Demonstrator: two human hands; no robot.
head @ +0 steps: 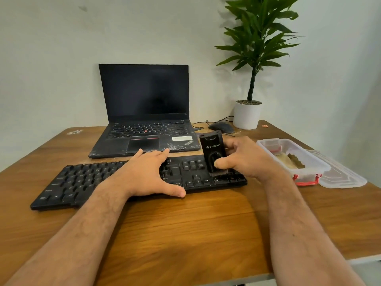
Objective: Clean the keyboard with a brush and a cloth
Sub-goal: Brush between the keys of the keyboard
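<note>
- The black full-size keyboard [115, 180] is lying across the wooden worktop [185, 234], just in front of an open ThinkPad laptop [144, 112] whose screen is dark.
- It is looking stiff, flat and fairly light, so it would probably be sliding under brushing strokes unless pinned; pressing down on its middle seems the sensible hold, since the keycaps themselves are likely giving and popping off if pried.
- Its keys are appearing matte and dusty, with white legends.
- The left hand [144, 174] is lying released, fingers spread straight over the keys near the Enter block, thumb at the near edge, bracing it.
- The right hand [245, 159] is grasping a black Striff cleaning brush [213, 153], holding it upright with bristles touching the keys at the right end.
- Further right, an open clear plastic container [292, 157] with a red latch is holding what may be the cloth; its lid [342, 174] is resting beside it.
- A mouse [221, 127] and a potted plant [250, 79] are standing behind.
</note>
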